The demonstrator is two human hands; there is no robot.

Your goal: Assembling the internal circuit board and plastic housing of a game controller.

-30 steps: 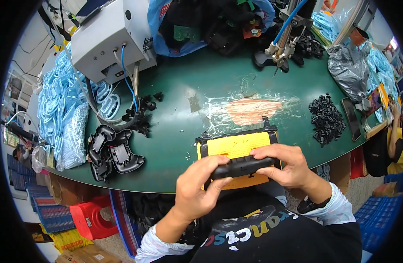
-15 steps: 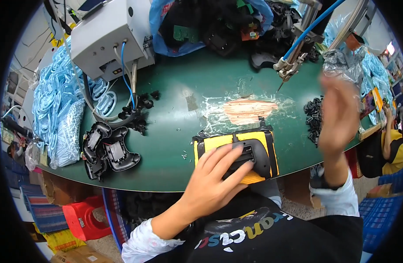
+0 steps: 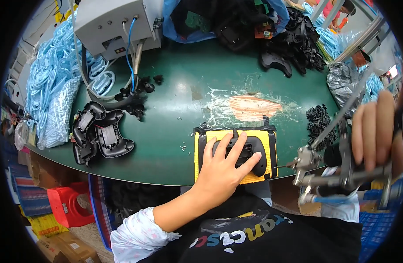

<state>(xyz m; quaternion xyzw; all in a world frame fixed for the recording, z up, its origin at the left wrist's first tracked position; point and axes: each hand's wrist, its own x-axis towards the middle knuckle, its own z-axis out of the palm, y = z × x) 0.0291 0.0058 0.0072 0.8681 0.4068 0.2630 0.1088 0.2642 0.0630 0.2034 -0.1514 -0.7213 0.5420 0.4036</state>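
Note:
A black game controller [image 3: 262,151] lies back side up on a yellow pad [image 3: 271,142] edged with black tape, at the table's front edge. My left hand [image 3: 223,164] is spread over it, fingers apart, pressing it flat from above. At the far right, my right hand [image 3: 377,131] has its fingers wrapped round the upper part of a screwdriver machine head [image 3: 309,164]; part of the grip is hidden. The tool lies tilted, its thin bit pointing left, close to the controller's right side. Motion blurs the tool somewhat.
Opened controller shells [image 3: 109,138] lie at left, near black thumbstick parts [image 3: 138,94]. Loose screws [image 3: 183,147] are scattered left of the pad. A grey machine box [image 3: 114,26], a blue bag [image 3: 173,26] and a pile of small black parts [image 3: 319,125] stand around the green table [image 3: 175,114].
My right hand has moved right and taken hold of the screwdriver head, which has swung down from the back right to beside the pad. My left hand stays on the controller, fingers spread wider.

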